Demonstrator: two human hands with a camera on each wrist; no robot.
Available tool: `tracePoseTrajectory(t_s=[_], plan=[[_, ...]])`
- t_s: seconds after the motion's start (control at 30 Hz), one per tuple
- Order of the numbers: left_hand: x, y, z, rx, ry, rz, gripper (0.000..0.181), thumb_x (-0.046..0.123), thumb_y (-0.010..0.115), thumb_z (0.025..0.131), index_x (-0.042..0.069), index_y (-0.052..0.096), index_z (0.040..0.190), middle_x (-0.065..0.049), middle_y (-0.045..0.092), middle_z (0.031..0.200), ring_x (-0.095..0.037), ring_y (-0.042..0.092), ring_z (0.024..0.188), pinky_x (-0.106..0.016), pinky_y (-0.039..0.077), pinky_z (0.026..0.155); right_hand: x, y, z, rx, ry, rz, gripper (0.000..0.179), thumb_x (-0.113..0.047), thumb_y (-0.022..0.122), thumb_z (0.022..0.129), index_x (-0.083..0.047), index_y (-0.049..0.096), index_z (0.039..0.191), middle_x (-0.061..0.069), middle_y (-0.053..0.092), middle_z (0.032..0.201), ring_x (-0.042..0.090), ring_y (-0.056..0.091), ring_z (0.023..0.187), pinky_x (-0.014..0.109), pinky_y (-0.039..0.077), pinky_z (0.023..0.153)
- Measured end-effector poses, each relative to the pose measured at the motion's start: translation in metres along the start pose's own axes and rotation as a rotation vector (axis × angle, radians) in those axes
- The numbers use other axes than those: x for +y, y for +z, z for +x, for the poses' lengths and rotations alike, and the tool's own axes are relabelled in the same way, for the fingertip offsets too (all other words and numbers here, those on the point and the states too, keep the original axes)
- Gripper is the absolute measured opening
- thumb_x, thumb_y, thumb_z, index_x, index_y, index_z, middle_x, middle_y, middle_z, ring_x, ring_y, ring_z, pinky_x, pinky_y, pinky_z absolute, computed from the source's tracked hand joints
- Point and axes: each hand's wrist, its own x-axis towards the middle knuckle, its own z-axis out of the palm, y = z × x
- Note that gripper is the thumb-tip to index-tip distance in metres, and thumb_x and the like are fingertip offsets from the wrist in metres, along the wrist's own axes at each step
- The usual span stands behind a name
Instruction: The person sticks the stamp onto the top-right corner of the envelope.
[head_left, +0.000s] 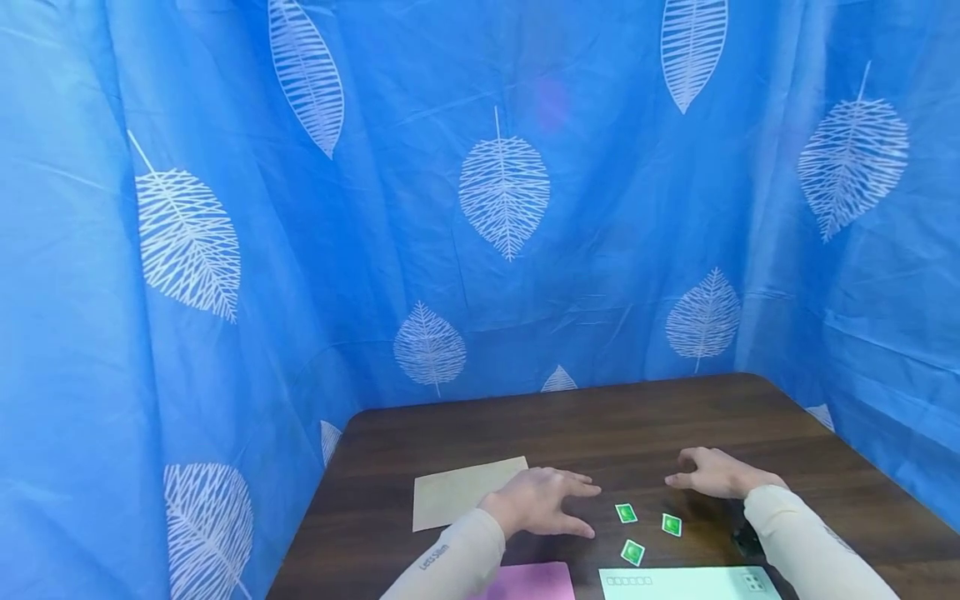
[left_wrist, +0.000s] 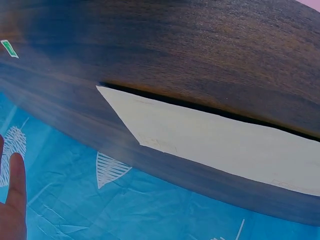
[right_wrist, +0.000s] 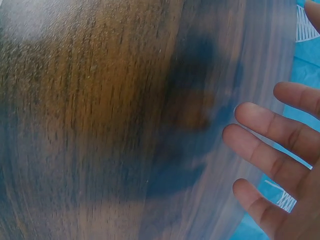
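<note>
My left hand (head_left: 542, 502) hovers over the table between a beige envelope (head_left: 450, 497) and three small green stamps (head_left: 632, 552), its fingers extended to the right and holding nothing. Beyond the stamps, my right hand (head_left: 718, 473) is held above the wood with its fingers relaxed. The right wrist view shows those fingers (right_wrist: 270, 155) spread apart, with nothing between them. A mint-green envelope (head_left: 686, 583) with small printed boxes lies at the near edge of the head view. Left of it is a pink envelope (head_left: 532, 582), partly covered by my left sleeve.
The dark wooden table (head_left: 600, 425) has rounded far corners. Blue curtains (head_left: 585, 208) with white leaf prints surround it at the back and both sides. A small black object (head_left: 746, 540) sits by my right wrist.
</note>
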Motion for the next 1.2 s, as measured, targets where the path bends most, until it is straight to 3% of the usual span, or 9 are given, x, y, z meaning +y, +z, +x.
tracePoseTrajectory(t_s=[0.3,0.63,0.9,1.2], plan=[[0.006,0.002,-0.002,0.007,0.024,0.015,0.059,0.06,0.066,0.089,0.032,0.059,0.141,0.014,0.057,0.144,-0.006,0.056,0.131,-0.023,0.049,0.103,-0.006,0.0,0.002,0.005,-0.029,0.011,0.077,-0.05,0.068,0.089,0.013,0.052,0.131,0.034,0.058,0.127,0.047,0.06,0.112,0.064,0.051,0.092],[0.012,0.011,-0.001,-0.031,0.045,0.027,0.06,0.062,0.066,0.088,0.035,0.058,0.141,0.018,0.057,0.143,-0.002,0.055,0.13,-0.022,0.049,0.102,-0.005,0.004,0.001,0.009,-0.03,0.041,0.074,-0.048,0.069,0.089,0.011,0.053,0.131,0.033,0.058,0.127,0.047,0.06,0.111,0.066,0.051,0.091],[0.02,0.014,0.0,-0.032,0.078,0.087,0.059,0.063,0.065,0.087,0.039,0.057,0.14,0.021,0.056,0.143,0.001,0.055,0.129,-0.019,0.049,0.099,-0.006,0.005,0.002,0.008,-0.035,0.048,0.067,-0.043,0.072,0.088,0.01,0.056,0.126,0.031,0.061,0.123,0.043,0.062,0.108,0.064,0.052,0.089],[0.026,0.015,0.0,-0.055,0.121,0.061,0.059,0.062,0.065,0.088,0.036,0.057,0.141,0.019,0.056,0.144,0.0,0.055,0.129,-0.02,0.048,0.102,-0.005,0.007,0.003,0.01,-0.029,0.046,0.064,-0.042,0.074,0.087,0.007,0.058,0.125,0.026,0.063,0.122,0.039,0.063,0.105,0.063,0.053,0.089]])
